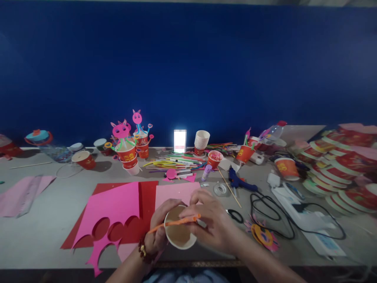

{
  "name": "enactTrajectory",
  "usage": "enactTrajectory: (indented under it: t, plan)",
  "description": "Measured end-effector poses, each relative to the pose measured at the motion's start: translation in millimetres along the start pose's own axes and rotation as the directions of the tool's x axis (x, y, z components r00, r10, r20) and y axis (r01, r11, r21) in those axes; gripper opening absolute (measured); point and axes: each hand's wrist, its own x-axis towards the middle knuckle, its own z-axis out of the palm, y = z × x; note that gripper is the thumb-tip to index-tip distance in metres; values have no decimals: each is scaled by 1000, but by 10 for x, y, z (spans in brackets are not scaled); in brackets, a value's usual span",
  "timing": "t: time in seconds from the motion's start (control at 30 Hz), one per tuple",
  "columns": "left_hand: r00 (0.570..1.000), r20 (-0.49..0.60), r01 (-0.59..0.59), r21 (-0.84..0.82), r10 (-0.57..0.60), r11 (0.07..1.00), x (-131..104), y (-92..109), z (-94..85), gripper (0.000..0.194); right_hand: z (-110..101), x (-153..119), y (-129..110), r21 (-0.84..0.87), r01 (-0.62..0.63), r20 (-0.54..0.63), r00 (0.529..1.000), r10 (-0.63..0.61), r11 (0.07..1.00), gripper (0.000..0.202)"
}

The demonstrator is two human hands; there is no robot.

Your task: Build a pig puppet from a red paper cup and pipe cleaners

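My left hand (160, 220) is wrapped round the side of a white-rimmed paper cup (178, 237), whose open mouth faces up toward me. Across that mouth lies a thin orange straw (179, 222). The fingers of my right hand (210, 220) pinch it near its right end, above the cup's right side. Its left end reaches past the rim, beside my left thumb. The cup's outer wall is mostly hidden by my hands. Under and left of my left hand lie red paper (144, 224) and a bright pink sheet (118, 200) with round holes cut out.
Pink animal figures on red cups (126, 153) stand at the back left. Pens and straws (173, 162) lie behind my hands, near a stack of cups (202, 139). To the right are a blue glue gun (240, 181), scissors (235, 215), a power strip (306, 224) and piled cups (344, 165).
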Motion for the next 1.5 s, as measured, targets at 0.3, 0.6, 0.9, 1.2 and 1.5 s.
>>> enactTrajectory:
  t: [0.3, 0.6, 0.9, 1.2, 1.5]
  plan:
    - [986, 63, -162, 197, 152, 967, 99, 72, -66, 62, 14, 30, -7, -10, 50, -30, 998, -50, 999, 18]
    - [997, -7, -77, 55, 77, 996, 70, 75, 3, 62, -11, 40, -15, 11, 42, -2, 999, -42, 999, 16]
    - [999, -25, -29, -25, 28, 999, 66, 64, 26, 61, 14, 24, -4, -12, 83, -25, 996, -83, 997, 22]
    - [1000, -21, 11, 8, -11, 1000, 39, 45, -24, 63, -37, 24, -36, -48, 49, -10, 999, -49, 998, 15]
    - [999, -18, 33, 83, -32, 996, 2, -16, -80, 59, -73, 42, -44, -42, 14, 35, 999, -12, 999, 9]
